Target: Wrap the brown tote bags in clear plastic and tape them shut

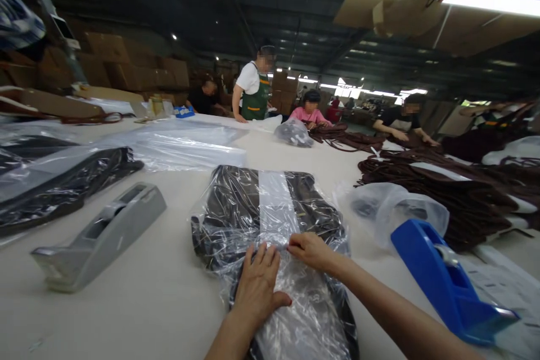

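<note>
In front of me on the table lies a dark folded garment in a clear plastic bag, with a pale strip running down its middle. My left hand rests flat on the bag with its fingers stretched out. Just to the right, my right hand has its fingers pinched together at the plastic near the pale strip; whatever lies between the fingertips is too small to make out. A grey tape dispenser stands to the left, and a blue tape dispenser to the right.
Bagged dark items lie at the left, with clear plastic sheets behind. Piled dark brown goods with cords and a plastic bag of small parts are on the right. Several people, one in a green apron, are across the table.
</note>
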Demonstrator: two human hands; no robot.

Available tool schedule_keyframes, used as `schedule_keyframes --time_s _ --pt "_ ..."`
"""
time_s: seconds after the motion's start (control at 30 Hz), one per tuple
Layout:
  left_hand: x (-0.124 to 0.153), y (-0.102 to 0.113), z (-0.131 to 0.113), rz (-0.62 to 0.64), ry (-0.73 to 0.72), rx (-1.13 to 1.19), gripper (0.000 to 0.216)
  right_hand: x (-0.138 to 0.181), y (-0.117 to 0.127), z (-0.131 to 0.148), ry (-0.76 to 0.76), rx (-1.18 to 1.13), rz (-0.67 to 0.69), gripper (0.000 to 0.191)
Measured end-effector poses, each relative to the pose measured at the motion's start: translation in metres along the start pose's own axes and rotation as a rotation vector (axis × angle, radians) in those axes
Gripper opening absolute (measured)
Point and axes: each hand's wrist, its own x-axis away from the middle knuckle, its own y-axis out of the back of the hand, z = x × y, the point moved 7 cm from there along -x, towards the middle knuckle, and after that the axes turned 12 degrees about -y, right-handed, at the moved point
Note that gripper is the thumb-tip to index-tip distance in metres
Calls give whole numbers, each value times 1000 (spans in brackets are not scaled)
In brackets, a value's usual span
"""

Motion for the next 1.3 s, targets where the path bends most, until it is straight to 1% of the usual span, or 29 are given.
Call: schedule_keyframes --time_s 0.13,0.23,0.3,0.4,0.43,0.47,0.5,0.53,0.63,0.7,0.77,0.8,0.87,0.93,0.97,1.03,1.1,1.17,1.23,1.3 --pt "0 -1 1 -18 -13 22 82 -14 -7 -11 -104 62 -17 18" --pt "0 3 -1 -19 -8 23 82 -19 -14 -17 -178 69 -38 21" --pt "1 2 -1 -9 2 11 84 -21 -16 -18 -228 63 -67 22" --pt "0 -13 7 -5 -34 -66 86 -22 -16 -19 -272 37 -112 18" --pt "-1 -20 12 -12 -70 -117 80 -21 -16 -19 -278 25 -125 16" --pt "-3 -29 18 -24 -114 -180 68 -21 -16 -20 -285 12 -142 14" --pt "-4 -36 24 -62 -154 -250 54 -21 -15 -22 -295 -1 -165 14" --pt "-6 -43 30 -88 -193 -308 48 -20 -14 -25 -309 -11 -193 15" --pt "-9 -58 45 -159 -197 -406 42 -17 -10 -37 -368 -10 -275 28" --pt "-9 -58 47 -165 -177 -414 42 -16 -7 -43 -382 -2 -272 25" --pt "-9 -52 42 -117 -161 -391 44 -14 -3 -44 -352 7 -262 16" --pt "-10 -47 38 -75 -141 -366 44 -11 1 -42 -308 12 -279 13" --pt "-9 -36 28 23 -93 -275 48 1 10 -35 -172 20 -366 13" --pt "-5 -20 16 62 -41 -164 63 23 14 -26 -11 7 -460 17" --pt "-4 -12 9 57 -25 -117 73 37 12 -23 62 -9 -487 20" --pt "-1 0 -1 39 3 -74 85 66 5 -20 176 -38 -512 24" --pt "0 5 -7 41 12 -73 87 93 -6 -19 252 -54 -497 27" --pt "-1 6 -9 56 17 -95 84 112 -19 -19 281 -57 -453 28" --pt "-2 6 -10 79 21 -123 81 122 -31 -20 282 -48 -395 29" --pt "-3 6 -11 102 22 -143 80 125 -39 -22 272 -29 -355 32"
